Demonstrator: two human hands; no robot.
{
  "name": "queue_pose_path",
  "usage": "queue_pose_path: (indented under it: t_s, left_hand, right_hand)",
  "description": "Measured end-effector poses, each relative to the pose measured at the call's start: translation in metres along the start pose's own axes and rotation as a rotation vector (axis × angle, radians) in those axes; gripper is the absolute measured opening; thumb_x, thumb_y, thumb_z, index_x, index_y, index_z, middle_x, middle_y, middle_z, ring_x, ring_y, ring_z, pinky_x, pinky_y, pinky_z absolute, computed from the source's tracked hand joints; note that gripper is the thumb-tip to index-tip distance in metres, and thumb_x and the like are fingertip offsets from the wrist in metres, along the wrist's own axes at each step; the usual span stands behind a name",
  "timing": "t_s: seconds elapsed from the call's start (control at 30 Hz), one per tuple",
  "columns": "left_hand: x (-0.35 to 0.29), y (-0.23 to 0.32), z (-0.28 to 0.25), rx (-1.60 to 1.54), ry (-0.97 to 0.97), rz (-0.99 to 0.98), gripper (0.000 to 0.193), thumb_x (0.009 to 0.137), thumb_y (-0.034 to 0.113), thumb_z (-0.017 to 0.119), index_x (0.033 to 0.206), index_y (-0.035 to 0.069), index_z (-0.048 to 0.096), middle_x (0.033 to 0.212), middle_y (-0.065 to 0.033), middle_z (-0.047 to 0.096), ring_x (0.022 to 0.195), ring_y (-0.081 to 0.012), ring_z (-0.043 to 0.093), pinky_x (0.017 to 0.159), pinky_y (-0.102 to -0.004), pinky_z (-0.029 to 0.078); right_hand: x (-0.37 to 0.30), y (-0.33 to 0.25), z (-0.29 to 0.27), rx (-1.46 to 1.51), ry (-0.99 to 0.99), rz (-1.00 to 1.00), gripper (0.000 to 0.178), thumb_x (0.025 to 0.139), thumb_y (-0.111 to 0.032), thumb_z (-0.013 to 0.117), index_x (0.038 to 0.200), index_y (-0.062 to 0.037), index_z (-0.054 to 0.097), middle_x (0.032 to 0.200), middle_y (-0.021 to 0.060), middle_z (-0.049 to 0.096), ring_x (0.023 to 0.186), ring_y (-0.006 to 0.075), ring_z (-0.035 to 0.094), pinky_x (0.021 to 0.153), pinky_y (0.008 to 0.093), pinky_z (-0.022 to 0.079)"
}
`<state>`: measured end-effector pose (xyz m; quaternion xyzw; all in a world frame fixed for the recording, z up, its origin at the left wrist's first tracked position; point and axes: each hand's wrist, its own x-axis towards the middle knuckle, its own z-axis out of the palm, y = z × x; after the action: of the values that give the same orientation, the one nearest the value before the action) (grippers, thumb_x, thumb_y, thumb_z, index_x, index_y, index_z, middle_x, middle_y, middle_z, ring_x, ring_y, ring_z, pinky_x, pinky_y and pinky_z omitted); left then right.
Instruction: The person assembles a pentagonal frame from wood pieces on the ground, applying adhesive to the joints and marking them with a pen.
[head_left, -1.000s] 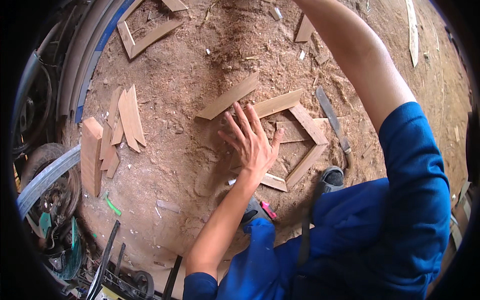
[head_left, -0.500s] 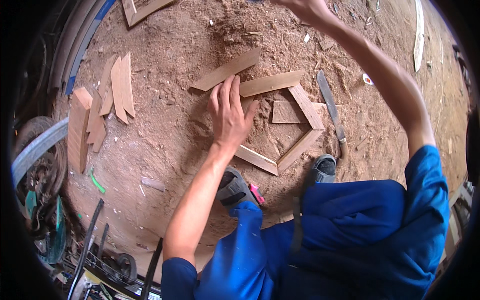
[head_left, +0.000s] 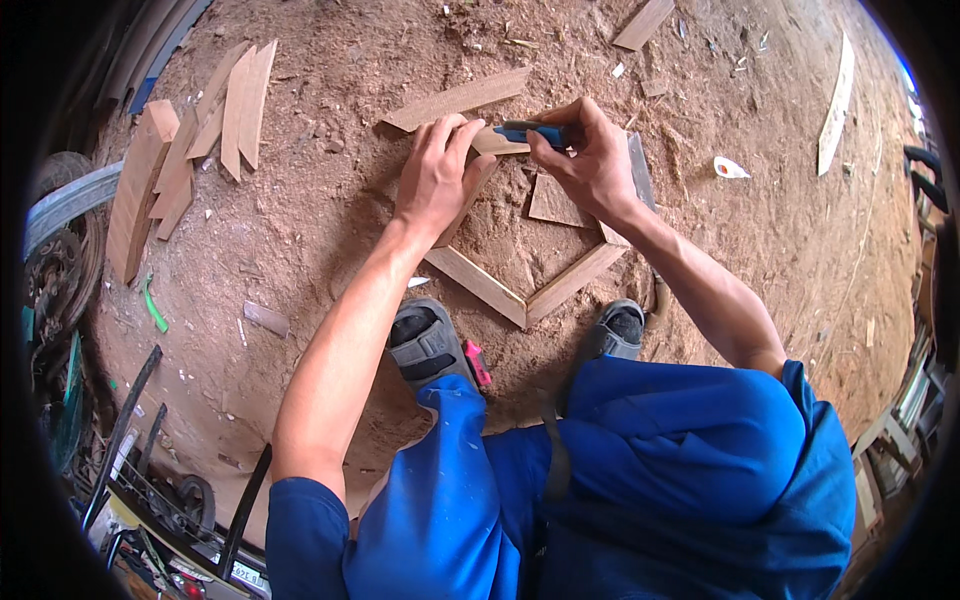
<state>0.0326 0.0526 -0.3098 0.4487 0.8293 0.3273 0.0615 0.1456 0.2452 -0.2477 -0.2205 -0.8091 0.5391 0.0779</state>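
Note:
Wooden strips laid end to end form a many-sided frame (head_left: 482,284) on the ground in front of my feet. My left hand (head_left: 436,175) is closed over its upper left corner, fingers and thumb around the meeting strips. In my right hand (head_left: 592,165) is a slim blue tool (head_left: 535,132), its exact kind unclear, with the dark tip over the top strip (head_left: 497,143) close to my left fingers. A small flat board (head_left: 556,205) lies inside the frame. Beyond the frame lies a loose strip (head_left: 458,98). My right hand hides part of the frame's right side.
A long knife blade (head_left: 640,170) lies right of the frame. Cut wood pieces (head_left: 140,190) are gathered at the left. Near my left foot are a pink tool (head_left: 477,363) and, farther left, a green piece (head_left: 155,303). A small white bottle-like thing (head_left: 731,168) lies right. Sawdust covers the ground.
My right hand has come back from the far edge to the frame, now with the blue tool. My left hand has stayed at the frame's corner, its fingers more curled. The view has shifted.

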Motion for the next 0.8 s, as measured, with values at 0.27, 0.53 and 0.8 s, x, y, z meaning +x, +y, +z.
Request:
queue_pose_path:
  t_s: [0.27,0.53,0.8]
  left_hand:
    - [0.007,0.005,-0.003,-0.023,0.001,-0.011,0.041,0.088,0.02,0.082,0.125,0.006,0.069,0.119,-0.0107,0.068,0.113,-0.0336,0.063,0.098,-0.0452,0.054]
    - [0.008,0.003,-0.004,-0.008,0.002,0.009,0.041,0.087,0.019,0.083,0.124,0.006,0.07,0.12,-0.0109,0.068,0.112,-0.034,0.063,0.099,-0.0457,0.053]
    - [0.01,0.002,-0.005,0.003,-0.016,0.014,0.041,0.087,0.022,0.083,0.123,0.006,0.071,0.119,-0.0112,0.069,0.112,-0.0335,0.064,0.099,-0.045,0.053]
  right_hand:
    - [0.0,0.001,0.006,-0.063,-0.001,-0.063,0.026,0.089,-0.009,0.081,0.105,0.0026,0.064,0.095,0.017,0.078,0.088,0.0216,0.078,0.077,0.0344,0.064]
    - [0.0,0.005,0.012,-0.115,-0.007,-0.086,0.029,0.087,-0.015,0.082,0.102,0.0013,0.063,0.087,0.0148,0.074,0.076,0.0226,0.073,0.071,0.0357,0.06]
    - [-0.004,0.004,0.013,-0.209,0.018,-0.189,0.025,0.084,-0.011,0.083,0.097,0.0,0.064,0.086,0.0119,0.075,0.068,0.0155,0.068,0.062,0.0305,0.057]
